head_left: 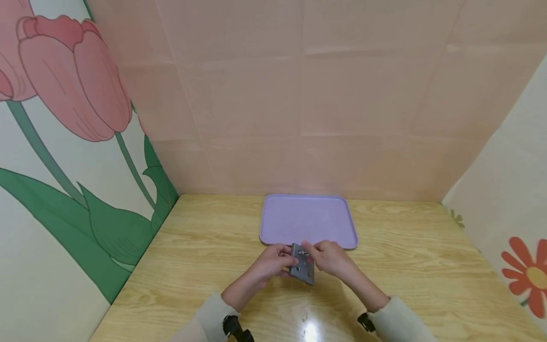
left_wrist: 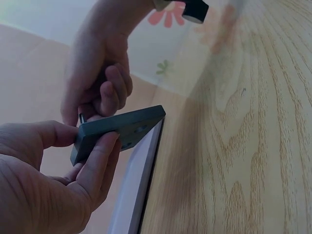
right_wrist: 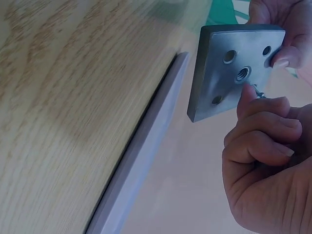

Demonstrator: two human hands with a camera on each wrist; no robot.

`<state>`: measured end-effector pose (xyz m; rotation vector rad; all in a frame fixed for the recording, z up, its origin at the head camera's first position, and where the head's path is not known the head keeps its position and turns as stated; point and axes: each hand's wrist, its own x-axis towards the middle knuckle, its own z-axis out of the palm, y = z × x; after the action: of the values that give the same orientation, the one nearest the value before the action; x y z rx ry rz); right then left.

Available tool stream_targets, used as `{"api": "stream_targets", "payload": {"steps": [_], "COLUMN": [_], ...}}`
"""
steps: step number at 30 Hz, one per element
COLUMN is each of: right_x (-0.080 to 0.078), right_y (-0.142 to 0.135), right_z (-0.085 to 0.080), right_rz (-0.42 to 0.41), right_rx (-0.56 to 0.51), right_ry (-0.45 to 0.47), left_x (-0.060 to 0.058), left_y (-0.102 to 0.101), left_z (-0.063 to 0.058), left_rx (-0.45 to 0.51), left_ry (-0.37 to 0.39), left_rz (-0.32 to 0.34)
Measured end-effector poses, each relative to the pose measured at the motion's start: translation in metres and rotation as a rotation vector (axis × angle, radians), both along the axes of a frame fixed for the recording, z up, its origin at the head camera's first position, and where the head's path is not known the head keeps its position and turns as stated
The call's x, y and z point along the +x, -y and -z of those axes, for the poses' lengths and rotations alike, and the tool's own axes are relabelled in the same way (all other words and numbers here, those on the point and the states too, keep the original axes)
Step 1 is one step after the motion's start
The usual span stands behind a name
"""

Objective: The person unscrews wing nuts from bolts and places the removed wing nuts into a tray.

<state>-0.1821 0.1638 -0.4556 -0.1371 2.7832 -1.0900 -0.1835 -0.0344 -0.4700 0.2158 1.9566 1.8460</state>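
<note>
My left hand (head_left: 271, 261) grips a grey metal plate (head_left: 302, 271) by one side, thumb on the face toward me and fingers behind. The plate stands tilted above the wooden table, in front of the tray. In the right wrist view its face (right_wrist: 217, 78) has several round holes, including a larger threaded one (right_wrist: 243, 74) in the middle. Between thumb and index finger, my right hand (head_left: 333, 260) pinches a small screw (right_wrist: 259, 92) at the corner hole, which the fingertips partly hide. The left wrist view shows the plate's thick edge (left_wrist: 119, 121) between left thumb and fingers.
A lilac tray (head_left: 307, 221) lies on the wooden table (head_left: 205, 266) just beyond the hands, near the back edge. A plain pinkish sheet (head_left: 299, 104) hangs behind the table. Flower-printed panels flank it left (head_left: 77, 80) and right (head_left: 508, 171).
</note>
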Motion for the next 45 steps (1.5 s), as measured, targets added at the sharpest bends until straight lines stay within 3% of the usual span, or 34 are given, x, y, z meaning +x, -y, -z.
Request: {"api": "stream_targets", "payload": {"steps": [5, 14, 33, 39, 45], "right_x": [-0.0004, 0.0008, 0.0021, 0.0019, -0.0001], "right_y": [-0.0007, -0.0042, -0.0047, -0.0048, -0.0048], "right_z": [-0.0013, -0.0033, -0.0047, -0.0048, -0.0062], "right_rz": [-0.034, -0.156, -0.225, -0.216, -0.064], "right_rx": [0.016, 0.012, -0.01, -0.01, 0.022], "right_ry": [-0.035, -0.196, -0.284, -0.294, -0.259], "left_x": [-0.0004, -0.0007, -0.0011, -0.0019, -0.0022], "left_y": [0.0005, 0.0015, 0.0012, 0.001, 0.0], "left_z": [0.0003, 0.0021, 0.0007, 0.0001, 0.0009], "left_rx": [0.002, -0.008, 0.022, 0.021, 0.001], "left_ry": [0.002, 0.008, 0.015, 0.017, 0.005], "left_rz": [-0.001, -0.019, -0.018, -0.015, -0.015]}}
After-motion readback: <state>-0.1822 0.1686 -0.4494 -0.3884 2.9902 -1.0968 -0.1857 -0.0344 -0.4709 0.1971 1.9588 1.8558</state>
